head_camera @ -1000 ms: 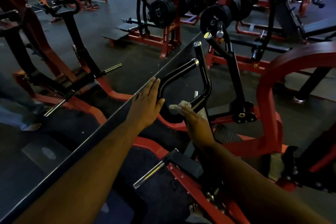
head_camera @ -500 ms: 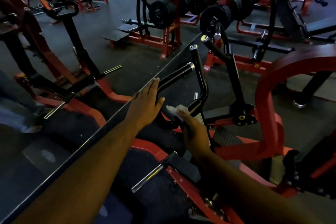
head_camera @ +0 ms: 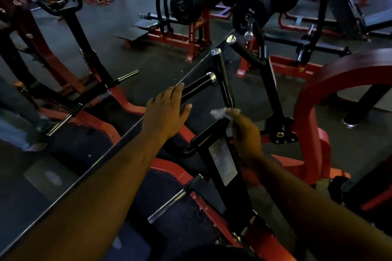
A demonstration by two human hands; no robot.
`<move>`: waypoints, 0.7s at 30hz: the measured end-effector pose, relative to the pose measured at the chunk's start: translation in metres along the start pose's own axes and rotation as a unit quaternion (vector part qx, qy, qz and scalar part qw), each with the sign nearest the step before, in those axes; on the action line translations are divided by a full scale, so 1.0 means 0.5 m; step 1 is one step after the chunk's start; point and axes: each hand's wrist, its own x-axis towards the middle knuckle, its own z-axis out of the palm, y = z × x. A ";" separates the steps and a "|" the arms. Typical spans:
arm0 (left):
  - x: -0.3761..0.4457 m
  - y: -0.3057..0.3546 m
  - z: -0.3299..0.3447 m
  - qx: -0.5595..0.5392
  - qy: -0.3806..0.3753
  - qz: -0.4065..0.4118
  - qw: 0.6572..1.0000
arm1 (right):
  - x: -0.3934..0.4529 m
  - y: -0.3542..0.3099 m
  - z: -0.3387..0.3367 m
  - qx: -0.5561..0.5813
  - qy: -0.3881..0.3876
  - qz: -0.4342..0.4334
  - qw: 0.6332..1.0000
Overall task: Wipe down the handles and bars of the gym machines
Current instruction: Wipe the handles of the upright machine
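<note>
Head view: the black handle (head_camera: 222,82) forks up from the red machine's arm at centre, rigid steel, smooth and likely slick, and it won't give under pressure. The cloth (head_camera: 220,112), small, soft and light, sits pinched in the right hand (head_camera: 246,135) against the upright bar's base. The left hand (head_camera: 167,112) lies flat, fingers straight, on the lower grip (head_camera: 199,85), steadying it.
</note>
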 end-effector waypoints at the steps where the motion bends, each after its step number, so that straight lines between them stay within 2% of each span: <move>1: 0.002 0.006 0.000 0.002 -0.005 -0.009 1.000 | 0.032 0.026 -0.006 -0.048 0.003 -0.016 0.999; 3: 0.004 0.016 0.002 0.005 -0.004 -0.022 1.000 | 0.061 0.067 0.004 -0.100 -0.030 -0.015 0.994; 4: 0.004 0.018 0.003 0.006 0.003 -0.024 1.000 | 0.060 0.080 0.014 -0.114 -0.046 -0.042 0.992; 6: 0.004 0.020 0.001 0.011 0.017 -0.025 0.999 | 0.026 0.082 0.038 -0.106 -0.052 -0.074 0.990; 11: -0.005 0.032 0.004 0.047 0.026 -0.055 0.997 | -0.034 0.027 0.025 0.071 -0.025 -0.008 0.997; 13: -0.006 0.031 0.008 0.064 0.032 -0.058 0.996 | 0.006 0.021 0.002 0.130 0.014 -0.004 0.991; 16: -0.001 0.029 0.014 0.077 0.032 -0.061 0.995 | 0.158 0.042 -0.025 0.038 0.090 0.071 0.993; 17: -0.001 0.030 0.015 0.079 0.030 -0.064 0.994 | 0.212 0.048 -0.029 0.005 0.090 0.071 0.993; 21: -0.005 0.030 0.019 0.081 0.039 -0.072 0.993 | 0.336 0.069 0.000 -0.090 -0.020 -0.009 0.996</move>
